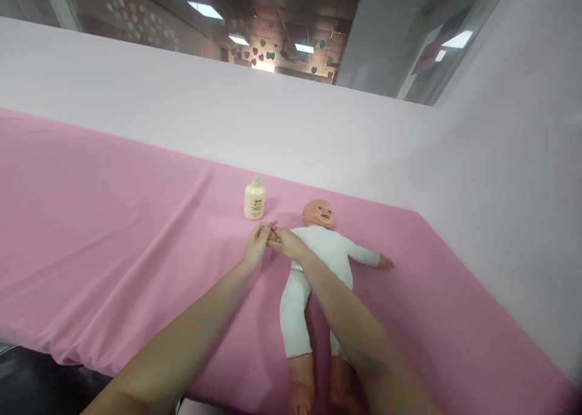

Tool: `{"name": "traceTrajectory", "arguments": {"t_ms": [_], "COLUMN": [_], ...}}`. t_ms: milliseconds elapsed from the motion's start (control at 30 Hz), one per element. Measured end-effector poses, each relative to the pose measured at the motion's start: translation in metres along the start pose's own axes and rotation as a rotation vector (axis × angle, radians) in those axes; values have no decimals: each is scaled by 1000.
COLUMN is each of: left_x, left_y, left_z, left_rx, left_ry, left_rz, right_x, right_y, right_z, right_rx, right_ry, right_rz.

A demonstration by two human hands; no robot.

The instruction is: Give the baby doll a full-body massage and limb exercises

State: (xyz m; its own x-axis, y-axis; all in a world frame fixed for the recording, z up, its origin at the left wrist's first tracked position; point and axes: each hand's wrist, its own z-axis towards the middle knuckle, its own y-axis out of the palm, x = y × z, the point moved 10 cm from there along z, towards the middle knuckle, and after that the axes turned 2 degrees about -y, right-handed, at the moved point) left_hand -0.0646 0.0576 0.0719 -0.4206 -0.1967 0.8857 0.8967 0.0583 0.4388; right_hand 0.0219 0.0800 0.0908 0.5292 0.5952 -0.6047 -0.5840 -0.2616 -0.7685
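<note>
A baby doll (325,245) in a white body suit lies on its back, head toward the wall. Its arm on the left side of the picture reaches out to my two hands. My left hand (256,242) is closed on the doll's hand (273,235), with the thumb on top. From the other side my right hand (288,244) grips the same small hand, its fingers partly hiding it. My right forearm crosses over the doll's belly and one leg. Just beyond my left hand stands a cream-coloured pump bottle (254,200), upright.
A pink cloth (136,221) covers the table, with folds at the left. Behind it rises a white wall (273,124) with a window (254,21) above. The doll's other arm (366,255) stretches out to the right. A dark object shows below the table edge, lower left.
</note>
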Motion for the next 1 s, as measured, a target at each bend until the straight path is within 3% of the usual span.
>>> {"name": "traceTrajectory", "arguments": {"t_ms": [300, 467, 800, 1000], "left_x": [2, -15, -21, -16], "left_y": [-3, 3, -1, -4], "left_z": [3, 2, -1, -1], "left_rx": [43, 22, 42, 46], "left_ry": [22, -49, -177, -153], "left_rz": [-32, -61, -40, -40], "right_x": [-9, -18, -7, -8], "right_y": [-8, -11, -11, -12], "right_z": [-3, -3, -5, -1], "right_rx": [132, 136, 139, 170], "right_ry": [-92, -156, -64, -81], "right_rz": [-26, 62, 59, 156]}}
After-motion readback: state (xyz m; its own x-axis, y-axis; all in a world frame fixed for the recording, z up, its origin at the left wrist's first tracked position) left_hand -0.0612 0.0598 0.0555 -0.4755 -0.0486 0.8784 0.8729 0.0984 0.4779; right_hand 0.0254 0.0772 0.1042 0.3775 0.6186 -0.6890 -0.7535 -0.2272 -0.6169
